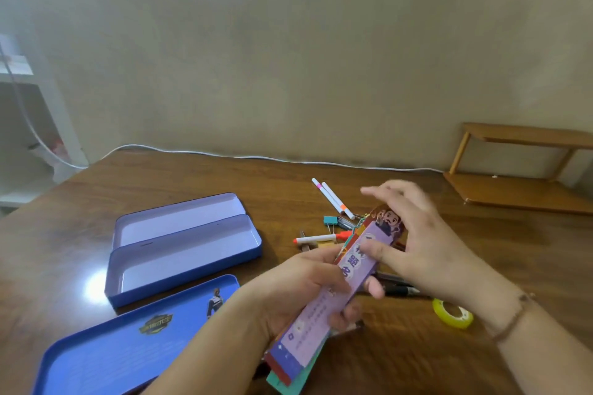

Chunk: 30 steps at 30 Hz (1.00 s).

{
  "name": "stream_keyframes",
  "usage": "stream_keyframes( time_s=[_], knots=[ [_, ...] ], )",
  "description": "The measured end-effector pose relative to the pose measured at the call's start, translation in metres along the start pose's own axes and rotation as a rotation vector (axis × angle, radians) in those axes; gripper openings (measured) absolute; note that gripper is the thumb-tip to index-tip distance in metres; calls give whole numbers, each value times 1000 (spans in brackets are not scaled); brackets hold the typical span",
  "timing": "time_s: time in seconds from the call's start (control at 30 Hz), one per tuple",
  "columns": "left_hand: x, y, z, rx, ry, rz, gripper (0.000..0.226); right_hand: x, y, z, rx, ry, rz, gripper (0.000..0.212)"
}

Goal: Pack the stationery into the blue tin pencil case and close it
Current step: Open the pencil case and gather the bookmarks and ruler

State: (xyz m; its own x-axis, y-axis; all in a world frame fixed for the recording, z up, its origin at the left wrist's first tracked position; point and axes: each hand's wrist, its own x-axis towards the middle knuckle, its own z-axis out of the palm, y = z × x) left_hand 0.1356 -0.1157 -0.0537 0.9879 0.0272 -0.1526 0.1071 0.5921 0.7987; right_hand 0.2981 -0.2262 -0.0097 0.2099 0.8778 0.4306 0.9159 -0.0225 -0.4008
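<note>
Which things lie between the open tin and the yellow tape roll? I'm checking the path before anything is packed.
In the head view, between the open tin and the tape roll are the left hand holding the bookmark stack, plus dark pens.

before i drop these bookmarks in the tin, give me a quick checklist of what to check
1. Tin base open and facing up: ok.
2. Base free of things that would block the bookmarks: ok, it looks bare.
3. Bookmarks squared into one stack: not ok, lower cards stick out at the near end.
4. Left hand has a firm grip on the stack: ok, fingers wrap it.
5. Right hand clear of the drop: not ok, its thumb rests on the top card.
6. Stack fits the base lengthwise: cannot tell.
</note>
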Motion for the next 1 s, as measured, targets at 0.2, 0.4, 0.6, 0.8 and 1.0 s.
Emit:
stream_keyframes(
  time_s=[0.2,0.4,0.6,0.8,1.0],
  knots=[
    [-4,3,18,138,-35,-72,14,-13,-15,17,230,-79,-82,15],
    [-10,8,15,375,82,-115,35,-33,23,-26,171,92,20,29],
    [0,-5,45,1135,196,-80,22,-96,48,-31,124,-175,53,35],
    [8,-21,60,1179,100,-138,29,-124,54,-19,-45,-218,-2,40],
    [6,-12,49,870,361,62,22,-115,45,-35,85,-35,118,40]
  ],
)
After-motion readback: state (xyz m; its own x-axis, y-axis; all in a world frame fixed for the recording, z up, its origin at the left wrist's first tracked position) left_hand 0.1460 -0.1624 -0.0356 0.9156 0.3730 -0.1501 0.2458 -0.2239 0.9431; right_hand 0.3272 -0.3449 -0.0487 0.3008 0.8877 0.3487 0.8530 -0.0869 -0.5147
